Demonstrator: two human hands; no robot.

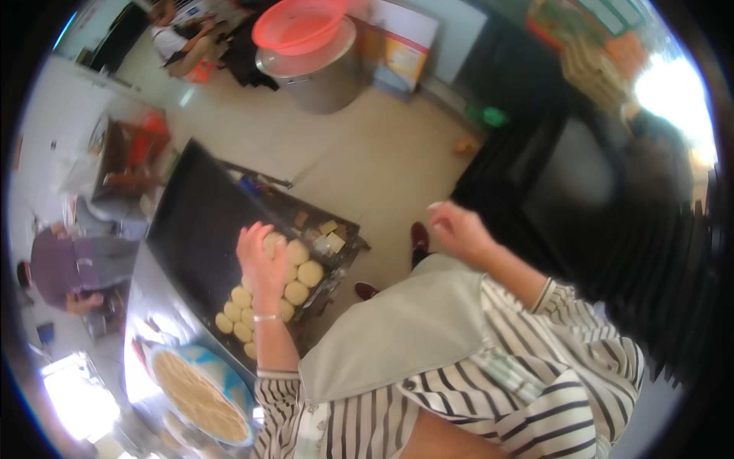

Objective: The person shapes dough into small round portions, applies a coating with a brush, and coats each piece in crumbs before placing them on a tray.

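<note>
Pale round dough pieces (296, 292) lie in close rows on the near end of a black baking tray (192, 229). My left hand (261, 264) is over these rows, with thumb and fingers around one dough round (275, 244). The underside of that round is hidden, and my forearm covers part of the rows. My right hand (461, 232) hangs in the air to the right, above the floor and away from the tray. Its fingers are loosely bent and somewhat apart, and nothing shows in them.
A tan mass fills a blue-and-white container (229, 376) on the shiny metal table (143, 287). Small blocks and wrappers sit on a lower ledge (330, 235). Stacked black trays (608, 246) rise at right. Beyond are a large pot (327, 86), a red basin (298, 26) and two people.
</note>
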